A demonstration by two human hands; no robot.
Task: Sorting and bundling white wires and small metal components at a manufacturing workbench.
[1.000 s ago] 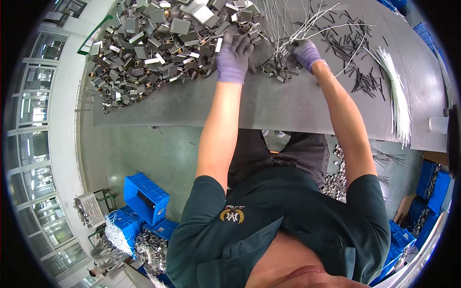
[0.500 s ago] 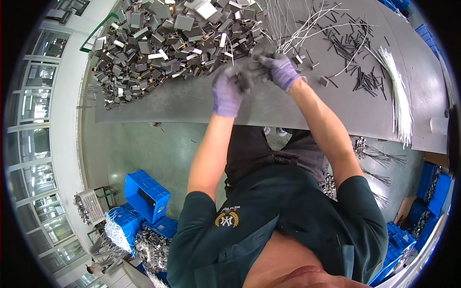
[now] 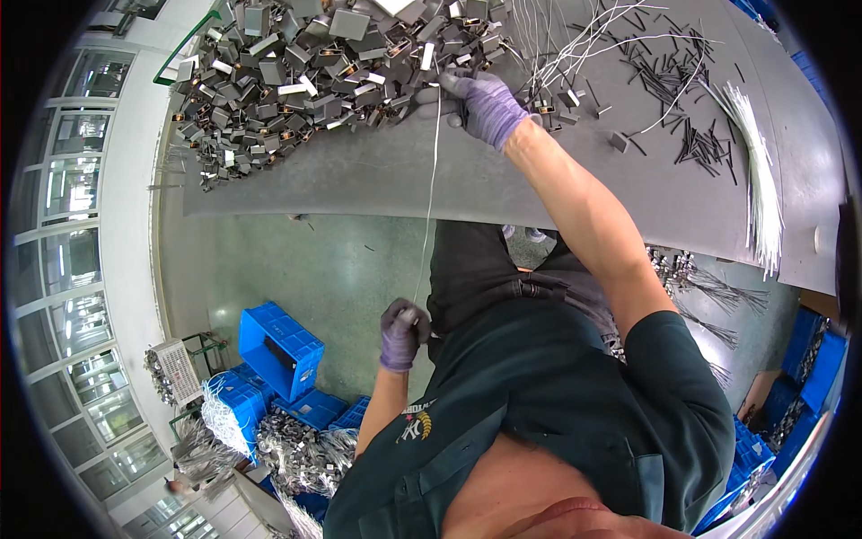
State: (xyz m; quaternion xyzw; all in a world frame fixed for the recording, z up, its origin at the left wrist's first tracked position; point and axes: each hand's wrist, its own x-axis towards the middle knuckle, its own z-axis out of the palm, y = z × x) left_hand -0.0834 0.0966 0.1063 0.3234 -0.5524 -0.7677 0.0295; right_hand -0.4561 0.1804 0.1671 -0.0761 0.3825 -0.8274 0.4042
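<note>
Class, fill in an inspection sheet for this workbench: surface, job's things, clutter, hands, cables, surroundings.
Surface: grey table.
Job's things: thin white wire stretched between both hands.
Clutter: heap of small grey metal parts; dark pins; white wire bundle.
Hands: left hand, gloved, pinches the wire's lower end; right hand, gloved, at the wire's top end on the table.
Cables: nothing seen.
Surroundings: blue crates on a green floor; windows.

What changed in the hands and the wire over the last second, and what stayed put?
The left hand left the table and pulled back to the body, drawing a thin white wire taut from the right hand, which shifted left to the edge of the metal parts pile. The pile, the white wire bundle and the grey table stayed as they were.
</note>
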